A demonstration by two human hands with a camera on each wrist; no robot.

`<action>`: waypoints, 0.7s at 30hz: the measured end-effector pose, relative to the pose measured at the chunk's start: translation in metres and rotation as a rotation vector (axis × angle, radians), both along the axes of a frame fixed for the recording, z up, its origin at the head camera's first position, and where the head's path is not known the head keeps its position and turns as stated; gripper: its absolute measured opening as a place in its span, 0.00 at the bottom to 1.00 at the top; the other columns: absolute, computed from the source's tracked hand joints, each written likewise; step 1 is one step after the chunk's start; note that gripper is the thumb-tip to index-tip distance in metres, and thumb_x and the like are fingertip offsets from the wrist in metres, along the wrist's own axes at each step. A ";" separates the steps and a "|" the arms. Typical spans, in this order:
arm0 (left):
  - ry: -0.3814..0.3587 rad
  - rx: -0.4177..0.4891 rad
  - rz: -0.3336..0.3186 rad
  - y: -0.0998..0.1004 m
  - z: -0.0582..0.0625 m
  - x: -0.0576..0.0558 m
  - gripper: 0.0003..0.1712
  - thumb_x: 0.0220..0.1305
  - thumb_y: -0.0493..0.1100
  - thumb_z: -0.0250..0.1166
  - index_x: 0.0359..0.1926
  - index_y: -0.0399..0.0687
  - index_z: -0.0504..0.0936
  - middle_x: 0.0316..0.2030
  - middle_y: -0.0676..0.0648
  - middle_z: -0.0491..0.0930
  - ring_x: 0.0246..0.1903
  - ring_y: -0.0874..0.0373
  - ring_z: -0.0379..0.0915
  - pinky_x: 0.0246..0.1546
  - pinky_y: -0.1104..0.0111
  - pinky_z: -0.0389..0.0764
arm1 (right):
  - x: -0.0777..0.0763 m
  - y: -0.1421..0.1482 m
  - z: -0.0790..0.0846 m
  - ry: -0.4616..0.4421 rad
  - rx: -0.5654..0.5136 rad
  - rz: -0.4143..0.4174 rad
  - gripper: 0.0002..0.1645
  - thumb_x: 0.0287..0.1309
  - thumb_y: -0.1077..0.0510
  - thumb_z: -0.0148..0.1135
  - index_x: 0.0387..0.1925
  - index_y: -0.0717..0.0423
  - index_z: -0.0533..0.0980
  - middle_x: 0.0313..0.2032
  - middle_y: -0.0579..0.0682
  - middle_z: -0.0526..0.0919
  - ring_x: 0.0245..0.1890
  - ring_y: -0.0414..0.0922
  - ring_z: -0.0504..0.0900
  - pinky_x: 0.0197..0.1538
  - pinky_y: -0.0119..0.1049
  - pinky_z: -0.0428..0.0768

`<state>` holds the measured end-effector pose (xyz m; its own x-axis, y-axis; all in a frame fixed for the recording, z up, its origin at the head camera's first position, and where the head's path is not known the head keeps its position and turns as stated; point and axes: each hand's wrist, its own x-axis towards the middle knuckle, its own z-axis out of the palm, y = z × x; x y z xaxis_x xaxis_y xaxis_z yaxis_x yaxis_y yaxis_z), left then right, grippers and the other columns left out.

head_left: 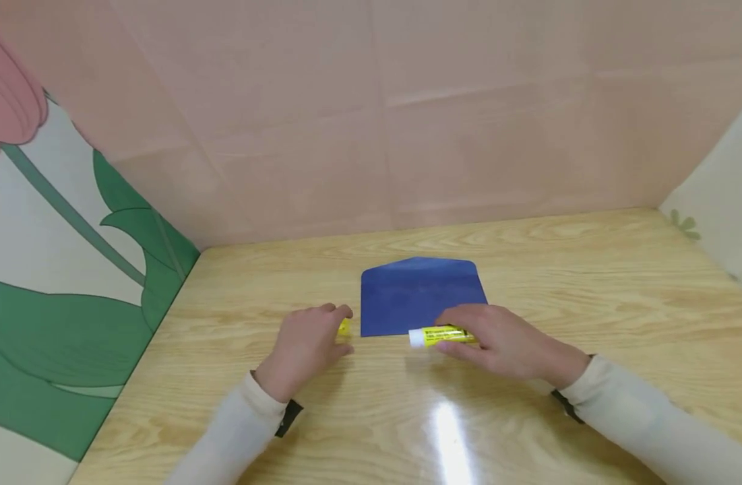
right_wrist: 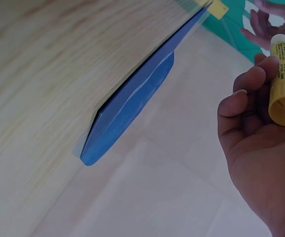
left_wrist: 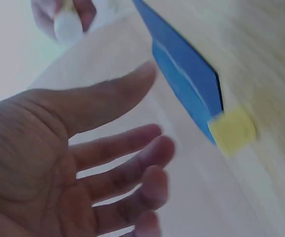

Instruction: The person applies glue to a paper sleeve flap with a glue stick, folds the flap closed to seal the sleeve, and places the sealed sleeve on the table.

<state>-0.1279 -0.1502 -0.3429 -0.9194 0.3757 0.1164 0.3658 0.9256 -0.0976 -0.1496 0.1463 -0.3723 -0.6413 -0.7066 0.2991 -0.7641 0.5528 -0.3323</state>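
Note:
My right hand (head_left: 498, 337) holds a yellow glue stick (head_left: 446, 335) between thumb and fingers, its white end pointing left over the near edge of a blue envelope (head_left: 416, 296). The envelope lies on the table with its flap spread toward the wall. Left of the envelope, my left hand (head_left: 310, 343) has thumb and fingers apart. Beyond its fingers the yellow cap (left_wrist: 232, 131) stands on the table close to the envelope's corner, partly hidden by the hand in the head view. In the right wrist view the glue stick (right_wrist: 283, 79) shows its hollow yellow base.
The wooden table (head_left: 273, 269) reaches back to a pink-beige covered wall (head_left: 395, 135). A panel with painted flowers and leaves (head_left: 73, 337) borders the left side, a pale wall (head_left: 722, 202) the right. Light glares on the tabletop between the forearms.

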 end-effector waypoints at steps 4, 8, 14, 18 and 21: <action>0.297 -0.076 -0.064 0.012 -0.012 0.005 0.23 0.44 0.58 0.75 0.38 0.51 0.82 0.26 0.53 0.83 0.20 0.57 0.77 0.20 0.68 0.73 | -0.001 0.000 -0.001 0.004 -0.004 -0.004 0.07 0.63 0.42 0.56 0.41 0.34 0.75 0.34 0.25 0.75 0.33 0.26 0.72 0.37 0.27 0.74; 0.437 -0.103 -0.056 0.019 -0.027 0.006 0.19 0.44 0.55 0.75 0.32 0.51 0.80 0.23 0.53 0.81 0.21 0.55 0.77 0.23 0.65 0.73 | -0.002 0.000 -0.002 0.003 -0.008 -0.011 0.08 0.63 0.41 0.57 0.42 0.34 0.74 0.35 0.25 0.75 0.33 0.26 0.72 0.37 0.27 0.74; 0.400 -0.077 -0.095 0.028 -0.035 0.010 0.13 0.53 0.52 0.69 0.28 0.51 0.77 0.24 0.51 0.80 0.24 0.54 0.77 0.27 0.62 0.74 | -0.001 0.000 -0.001 0.011 -0.012 -0.006 0.10 0.62 0.42 0.58 0.42 0.36 0.75 0.35 0.26 0.75 0.34 0.26 0.72 0.38 0.28 0.75; 0.399 -0.002 -0.146 0.032 -0.035 0.010 0.09 0.57 0.48 0.66 0.27 0.51 0.77 0.22 0.52 0.78 0.22 0.56 0.75 0.24 0.65 0.72 | -0.002 0.000 0.000 0.011 -0.019 -0.004 0.10 0.61 0.42 0.59 0.42 0.37 0.75 0.35 0.26 0.76 0.34 0.26 0.72 0.37 0.27 0.75; 0.412 0.062 -0.197 0.035 -0.035 0.009 0.02 0.56 0.40 0.63 0.32 0.50 0.80 0.24 0.53 0.78 0.21 0.58 0.74 0.23 0.68 0.72 | -0.001 0.000 0.000 0.003 -0.016 -0.005 0.11 0.61 0.41 0.58 0.43 0.37 0.75 0.36 0.27 0.76 0.34 0.26 0.73 0.37 0.27 0.75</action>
<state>-0.1186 -0.1157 -0.3776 -0.7034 0.5195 0.4852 0.4777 0.8509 -0.2185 -0.1507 0.1465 -0.3727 -0.6440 -0.6986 0.3118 -0.7623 0.5514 -0.3390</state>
